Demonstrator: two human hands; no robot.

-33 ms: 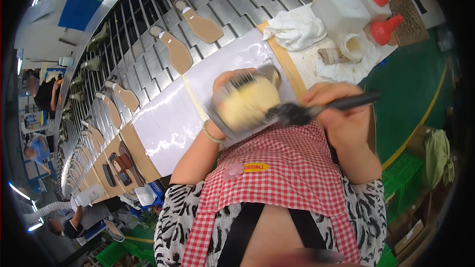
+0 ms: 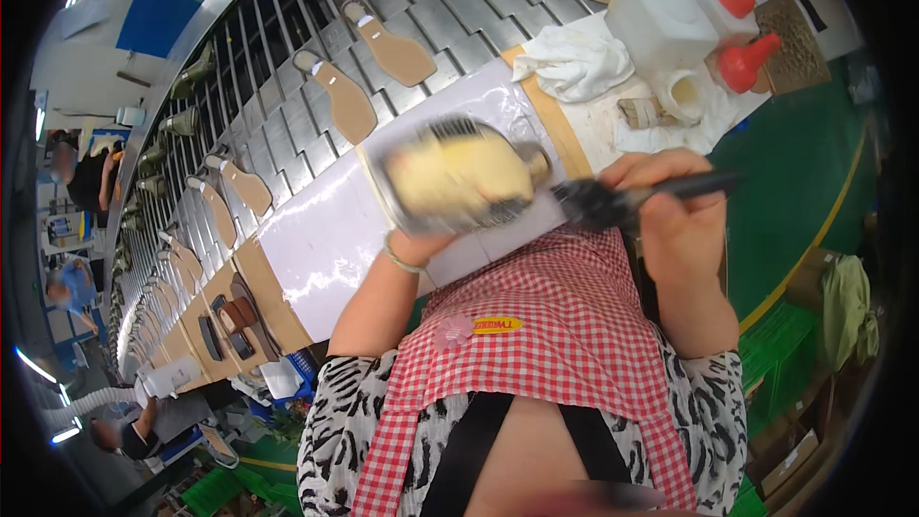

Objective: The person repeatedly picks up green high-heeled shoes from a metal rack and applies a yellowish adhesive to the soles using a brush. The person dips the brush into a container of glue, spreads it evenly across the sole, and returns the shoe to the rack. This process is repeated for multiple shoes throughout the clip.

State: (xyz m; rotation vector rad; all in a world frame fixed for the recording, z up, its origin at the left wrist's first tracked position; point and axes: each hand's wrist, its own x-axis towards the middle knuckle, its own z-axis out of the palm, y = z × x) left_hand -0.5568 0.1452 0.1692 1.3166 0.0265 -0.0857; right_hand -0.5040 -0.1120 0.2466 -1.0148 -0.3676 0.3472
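Observation:
My left hand grips a motion-blurred shoe upper from below; its pale yellow underside faces up inside a dark rim. Most of the left fingers are hidden beneath it. To the right, my right hand is closed round the black handle of a brush. The brush's dark head points at the shoe upper's right end, with a small gap between them. Under both lies a white sheet on the bench.
Beige shoe soles rest on a slatted metal conveyor ahead. At the right stand a white jug, red-nozzled bottles, a white cloth and an open pot. Dark and brown pieces lie on cardboard at left.
The shoe upper has shifted left and turned, away from the brush. The brush head has moved slightly right and up with my right hand.

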